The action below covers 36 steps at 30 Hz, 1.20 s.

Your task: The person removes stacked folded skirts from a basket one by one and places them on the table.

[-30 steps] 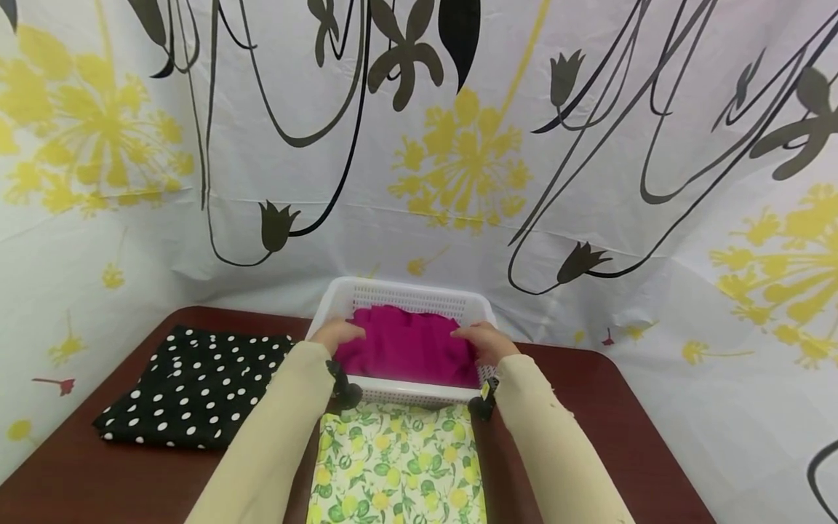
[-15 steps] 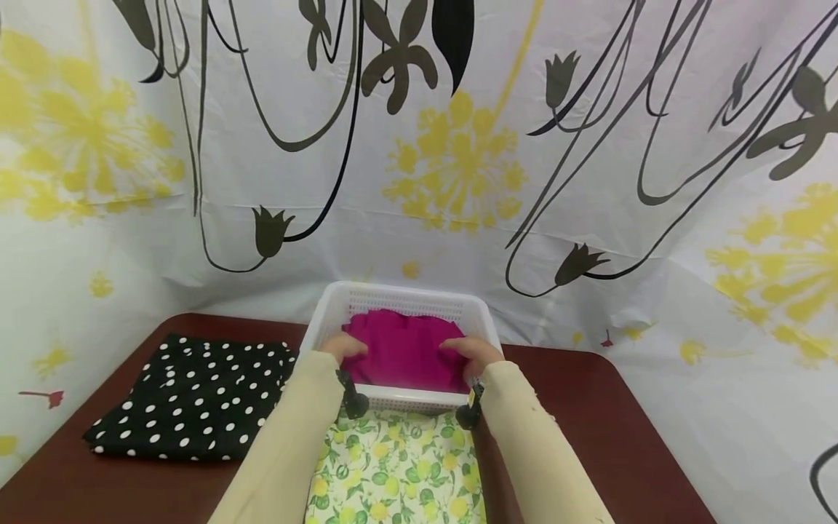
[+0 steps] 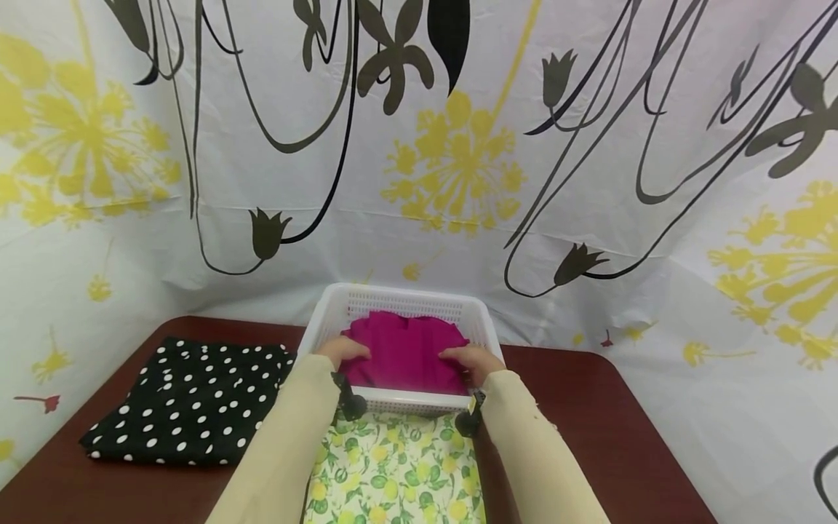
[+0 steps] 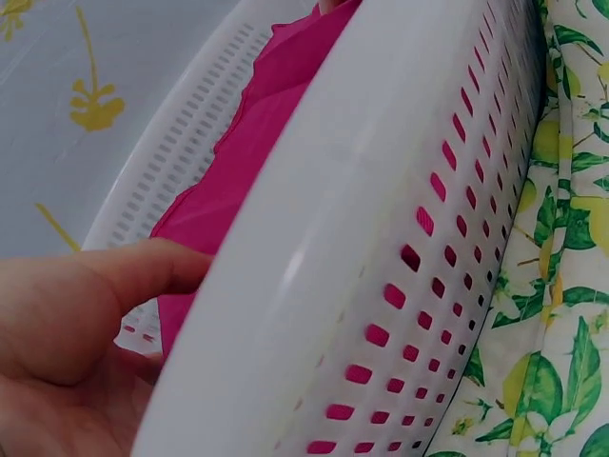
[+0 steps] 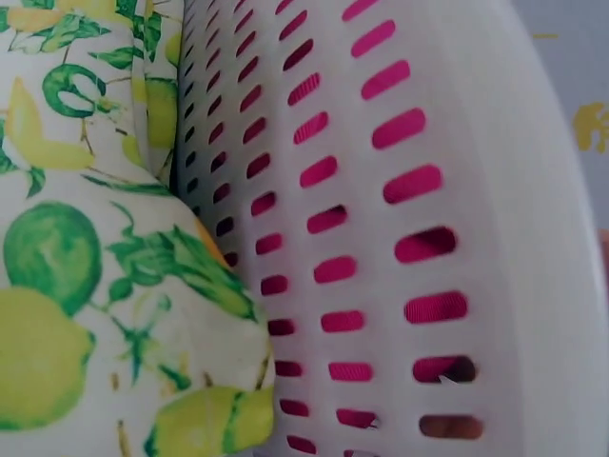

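Observation:
A folded magenta cloth lies inside a white perforated plastic basket at the middle of the head view. At its left end, my left hand holds the cloth, thumb on top. My right hand grips the right end in the same way. In the left wrist view, the left thumb lies on the cloth and the other fingers are mostly hidden behind the basket rim. The basket wall hides nearly all of the right hand in the right wrist view.
A folded lemon-print cloth lies directly in front of the basket, between my forearms. To the left is a folded black polka-dot cloth. All rest on a dark red-brown table against a flower-patterned curtain.
Both hands have moved slightly inward against the magenta cloth, the right one leftward from near the basket's side. The head view has shifted slightly; the cloth and basket stay in place.

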Tool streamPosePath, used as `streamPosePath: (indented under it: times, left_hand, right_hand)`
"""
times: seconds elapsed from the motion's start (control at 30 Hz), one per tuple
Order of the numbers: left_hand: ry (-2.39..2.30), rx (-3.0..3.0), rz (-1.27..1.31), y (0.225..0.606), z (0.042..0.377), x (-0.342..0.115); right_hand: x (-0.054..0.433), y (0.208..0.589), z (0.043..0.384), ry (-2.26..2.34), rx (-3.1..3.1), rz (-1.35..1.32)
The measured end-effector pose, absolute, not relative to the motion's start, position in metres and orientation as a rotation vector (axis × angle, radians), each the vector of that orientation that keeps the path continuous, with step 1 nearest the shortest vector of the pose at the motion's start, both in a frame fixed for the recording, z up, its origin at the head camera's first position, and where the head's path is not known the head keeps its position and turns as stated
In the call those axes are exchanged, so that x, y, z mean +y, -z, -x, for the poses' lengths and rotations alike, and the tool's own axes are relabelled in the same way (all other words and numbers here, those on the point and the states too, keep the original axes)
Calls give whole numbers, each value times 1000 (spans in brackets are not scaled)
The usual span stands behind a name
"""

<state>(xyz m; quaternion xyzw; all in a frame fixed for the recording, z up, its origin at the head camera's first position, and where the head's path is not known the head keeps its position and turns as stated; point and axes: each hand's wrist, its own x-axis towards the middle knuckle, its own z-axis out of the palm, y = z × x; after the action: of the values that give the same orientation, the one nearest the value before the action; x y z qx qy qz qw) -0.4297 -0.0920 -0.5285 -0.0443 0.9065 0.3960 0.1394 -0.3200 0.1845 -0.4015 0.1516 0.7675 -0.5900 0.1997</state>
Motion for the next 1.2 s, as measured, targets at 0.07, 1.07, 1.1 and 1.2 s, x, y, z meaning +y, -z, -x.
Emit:
streamPosePath:
  times: [0.07, 1.07, 1.1, 1.2]
  left_hand:
    - [-1191, 2594, 149, 503, 409, -88]
    - [-1829, 2117, 144, 398, 301, -87]
    - [-1833, 2110, 149, 398, 301, -88]
    - [-1843, 2093, 168, 398, 300, -89]
  right_hand:
    - [184, 401, 320, 1577, 2196, -431]
    - [185, 403, 318, 1833, 1892, -431]
    - [184, 403, 318, 1834, 1881, -434]
    - [184, 403, 318, 1830, 1886, -424]
